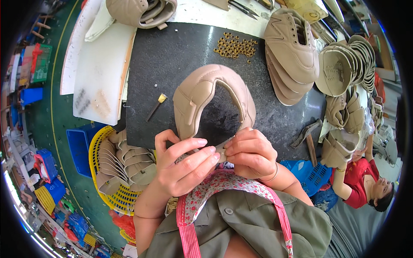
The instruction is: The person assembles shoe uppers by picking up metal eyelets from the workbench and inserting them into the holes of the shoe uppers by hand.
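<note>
A tan shoe upper (185, 96) is pinched at its six-o'clock end by the grip of left hand (180, 167) and right hand (254, 155) above the desk (161, 56); brass-coloured eyelets (234, 47) are scattered at one o'clock.

Beige shoe upper (187, 92) | stitched | horseshoe-curved — rounded end on far side | pinched in both hands (184, 167)

blue bin (78, 151), yellow basket (115, 200), co-worker in red (358, 184)

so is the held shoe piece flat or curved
Curved: the shoe piece arches around a gap, held by left hand and right hand.
</note>
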Demonstrator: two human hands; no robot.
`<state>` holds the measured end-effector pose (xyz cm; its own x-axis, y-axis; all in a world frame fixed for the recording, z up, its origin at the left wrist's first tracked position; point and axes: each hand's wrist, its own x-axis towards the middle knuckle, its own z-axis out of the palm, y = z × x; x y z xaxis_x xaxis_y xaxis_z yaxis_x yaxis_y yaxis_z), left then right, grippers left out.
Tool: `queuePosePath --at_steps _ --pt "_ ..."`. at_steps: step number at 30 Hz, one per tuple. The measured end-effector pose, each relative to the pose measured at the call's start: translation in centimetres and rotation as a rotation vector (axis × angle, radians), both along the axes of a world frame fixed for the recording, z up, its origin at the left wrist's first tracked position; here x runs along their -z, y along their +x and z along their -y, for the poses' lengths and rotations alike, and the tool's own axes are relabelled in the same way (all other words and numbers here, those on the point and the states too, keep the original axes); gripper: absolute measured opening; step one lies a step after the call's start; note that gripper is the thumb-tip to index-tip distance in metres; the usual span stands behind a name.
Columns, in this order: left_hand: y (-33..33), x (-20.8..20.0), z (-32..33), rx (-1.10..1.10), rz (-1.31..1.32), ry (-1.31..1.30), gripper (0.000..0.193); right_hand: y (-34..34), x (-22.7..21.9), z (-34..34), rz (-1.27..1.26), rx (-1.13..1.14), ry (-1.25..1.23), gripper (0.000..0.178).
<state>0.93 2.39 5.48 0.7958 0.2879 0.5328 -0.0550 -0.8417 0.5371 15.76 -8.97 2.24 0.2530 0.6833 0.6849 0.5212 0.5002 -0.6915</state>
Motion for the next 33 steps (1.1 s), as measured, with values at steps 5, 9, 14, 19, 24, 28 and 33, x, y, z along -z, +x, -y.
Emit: queuePosePath --at_steps 5,9,14,19,24,28,33 --pt "0.0 -0.5 0.2 0.025 0.023 0.011 0.016 0.1 -0.3 0.0 0.027 -0.041 0.020 0.026" --pt "0.3 -0.3 0.0 0.047 0.002 -0.041 0.017 -0.1 0.6 -0.1 -0.035 -0.040 0.046 0.029" --pt "0.7 0.1 -0.1 0.093 0.032 -0.081 0.031 -0.2 0.1 -0.2 -0.050 0.010 0.043 0.030" --pt "1.6 0.6 0.0 0.130 0.055 -0.034 0.022 0.0 0.2 0.0 -0.089 -0.006 -0.034 0.030" --pt "2.2 -1.3 -0.8 0.055 0.087 -0.040 0.024 0.9 -1.5 0.5 0.042 -0.021 -0.246 0.035" --pt "4.6 -3.5 -1.5 -0.157 0.275 -0.082 0.044 5.8 -6.7 -0.8 0.291 0.413 -0.142 0.022" --pt "12.6 -1.2 -0.4 0.034 0.033 -1.072 0.040 20.5 -6.9 -7.0 0.504 0.941 -0.345 0.017"
